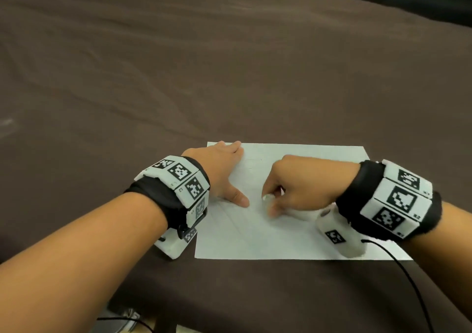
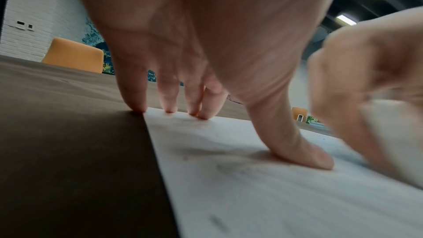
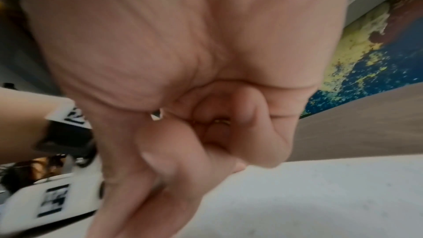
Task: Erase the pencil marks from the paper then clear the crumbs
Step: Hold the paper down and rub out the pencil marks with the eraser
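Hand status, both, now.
Left hand: open, fingers spread flat, pressing the paper down.
Right hand: closed, fingers pinching a white eraser against the paper.

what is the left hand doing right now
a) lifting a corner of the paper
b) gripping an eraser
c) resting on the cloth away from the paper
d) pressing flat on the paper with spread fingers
d: the left hand lies open with fingertips and thumb pressed on the paper, holding it down.

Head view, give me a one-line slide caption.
Left hand presses white paper flat on brown cloth while right hand rubs a white eraser.
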Action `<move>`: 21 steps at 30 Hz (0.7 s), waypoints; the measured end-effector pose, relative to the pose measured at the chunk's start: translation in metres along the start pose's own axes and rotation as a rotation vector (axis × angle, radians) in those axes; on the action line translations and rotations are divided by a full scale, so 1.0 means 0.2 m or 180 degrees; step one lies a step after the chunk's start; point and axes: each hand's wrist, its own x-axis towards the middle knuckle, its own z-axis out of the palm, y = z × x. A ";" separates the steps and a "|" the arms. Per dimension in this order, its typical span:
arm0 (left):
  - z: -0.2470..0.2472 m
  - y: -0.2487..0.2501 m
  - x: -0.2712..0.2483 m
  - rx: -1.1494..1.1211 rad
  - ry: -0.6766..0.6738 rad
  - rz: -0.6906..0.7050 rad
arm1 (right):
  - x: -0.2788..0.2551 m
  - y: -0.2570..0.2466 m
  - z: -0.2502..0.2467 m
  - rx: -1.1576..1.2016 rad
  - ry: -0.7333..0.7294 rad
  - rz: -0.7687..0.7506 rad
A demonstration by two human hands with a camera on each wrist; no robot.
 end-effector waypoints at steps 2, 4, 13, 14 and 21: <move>0.00 0.00 0.00 0.0013 0.0000 0.0020 | 0.07 0.05 -0.06 -0.0003 0.0200 0.0194; 0.01 -0.01 0.00 0.0022 0.0026 0.0043 | 0.16 0.10 -0.13 0.0067 0.0385 0.0360; 0.01 -0.02 0.02 0.0246 0.0073 0.0134 | 0.39 0.16 -0.30 0.0173 0.0871 0.0613; 0.01 -0.02 0.02 0.0246 0.0074 0.0133 | 0.40 0.16 -0.30 0.0160 0.0902 0.0616; 0.00 -0.01 0.01 0.0215 0.0054 0.0084 | 0.34 0.15 -0.27 -0.0022 0.0466 0.0472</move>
